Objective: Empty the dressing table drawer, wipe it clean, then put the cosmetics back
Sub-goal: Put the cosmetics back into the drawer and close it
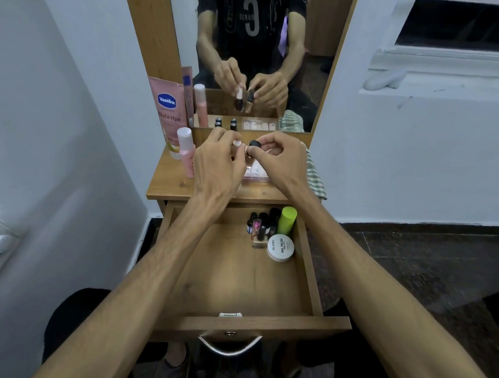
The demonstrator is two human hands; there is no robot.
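The wooden drawer point(308, 265) is pulled open below the dressing table top point(171, 185). In its far right corner stand several small nail polish bottles point(259, 226), a lime green tube point(287, 220) and a white nail polish remover jar point(281, 248). Both my hands are over the table top. My left hand point(218, 161) holds a small bottle with a white cap point(237, 143). My right hand point(278, 158) holds a small bottle with a black cap point(254, 144). The mirror shows both bottles held by their caps.
On the table top stand a pink Vaseline tube point(167, 111), a pink bottle with a white cap point(186, 151), a clear box of false nails point(256, 175) and a green striped cloth point(314, 177) at the right edge. White walls flank the table; my knee is at lower left.
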